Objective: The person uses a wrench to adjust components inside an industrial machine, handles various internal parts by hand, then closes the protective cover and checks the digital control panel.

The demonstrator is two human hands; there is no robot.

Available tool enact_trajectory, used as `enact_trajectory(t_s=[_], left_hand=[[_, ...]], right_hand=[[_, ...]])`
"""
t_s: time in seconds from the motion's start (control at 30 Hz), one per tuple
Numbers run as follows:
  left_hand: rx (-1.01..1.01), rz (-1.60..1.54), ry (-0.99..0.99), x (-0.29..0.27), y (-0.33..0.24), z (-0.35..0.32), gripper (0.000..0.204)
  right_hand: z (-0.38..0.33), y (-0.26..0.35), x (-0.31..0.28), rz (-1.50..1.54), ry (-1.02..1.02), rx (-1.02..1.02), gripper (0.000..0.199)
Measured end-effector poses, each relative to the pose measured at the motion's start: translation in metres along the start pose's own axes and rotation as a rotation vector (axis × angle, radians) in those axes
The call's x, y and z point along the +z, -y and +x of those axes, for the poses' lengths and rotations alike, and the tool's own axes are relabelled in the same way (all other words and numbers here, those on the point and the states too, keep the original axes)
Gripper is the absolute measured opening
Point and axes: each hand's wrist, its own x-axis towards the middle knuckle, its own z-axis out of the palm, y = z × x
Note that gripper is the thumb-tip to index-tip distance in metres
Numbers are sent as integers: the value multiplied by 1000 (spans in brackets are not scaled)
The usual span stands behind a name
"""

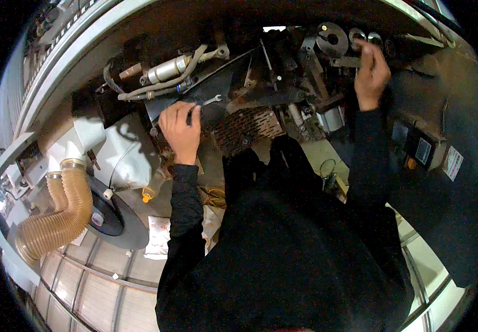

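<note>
My left hand (181, 130) is curled over a dark rounded part (212, 115) inside an opened machine, just below a small silver wrench (212, 100). Beside it lies a brown perforated metal plate (247, 126). My right hand (371, 72) reaches up to the far right and grips a metal piece next to a grey round disc (332, 37); what exactly its fingers hold is hidden. Both arms wear black sleeves, and my dark torso fills the lower middle of the view.
A silver cylinder (167, 69) with beige hoses sits at the upper left. A ribbed tan duct hose (64, 213) curves down at left beside a white housing (120, 152). A small control box with a screen (422, 149) hangs at right. White bags (158, 235) lie on the floor.
</note>
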Motion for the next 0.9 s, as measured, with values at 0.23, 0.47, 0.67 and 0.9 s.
enact_trajectory(t_s=[0.23, 0.47, 0.67, 0.9], left_hand=[[-3, 91, 243, 5, -11, 4, 21], [115, 157, 268, 8, -14, 3, 19], [-94, -178, 189, -19, -41, -16, 23], [-26, -670, 164, -31, -169, -28, 20]], right_hand=[[-136, 101, -27, 186, 301, 184, 26], [-205, 163, -19, 208, 453, 117, 17], [-196, 155, -23, 230, 308, 253, 19], [-168, 134, -5, 755, 416, 504, 32]])
